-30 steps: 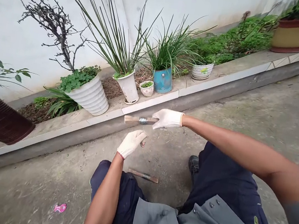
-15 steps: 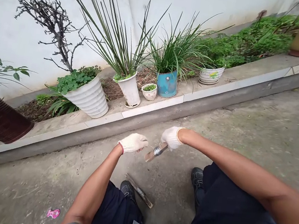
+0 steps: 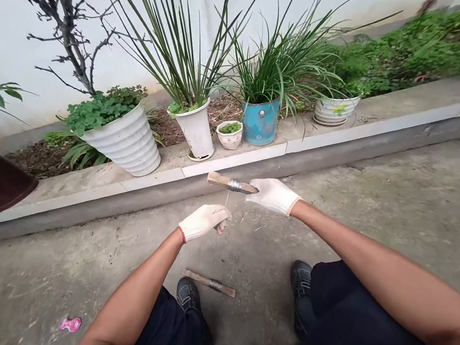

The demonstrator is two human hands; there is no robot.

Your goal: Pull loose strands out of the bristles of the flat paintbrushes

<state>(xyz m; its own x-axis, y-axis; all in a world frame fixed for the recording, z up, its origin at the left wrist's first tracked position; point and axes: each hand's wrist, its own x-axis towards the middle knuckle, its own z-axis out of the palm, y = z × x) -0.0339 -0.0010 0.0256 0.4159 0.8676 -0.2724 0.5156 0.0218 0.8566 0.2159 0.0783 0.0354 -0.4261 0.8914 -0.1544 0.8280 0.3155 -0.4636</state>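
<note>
My right hand (image 3: 275, 195), in a white knit glove, grips one end of a short wooden stick (image 3: 219, 179). Silvery wire (image 3: 234, 185) is wound round the stick's middle. A thin strand runs from that winding down to my left hand (image 3: 205, 221), gloved as well, whose fingers are pinched on the strand, below and left of the stick. On the concrete by my left shoe lies a second wooden stick (image 3: 194, 275), also with wire wound round it.
Along the raised planter edge (image 3: 253, 157) stand a ribbed white pot (image 3: 131, 144), a tall white pot (image 3: 196, 132), a small pot (image 3: 230, 138) and a blue bucket (image 3: 260, 122) with plants. A pink object (image 3: 70, 324) lies on the concrete at lower left.
My right hand has raised and turned the stick, from slanting down to the left to nearly level. My left hand stays low, and the strand now runs upward from it. The view has shifted somewhat.
</note>
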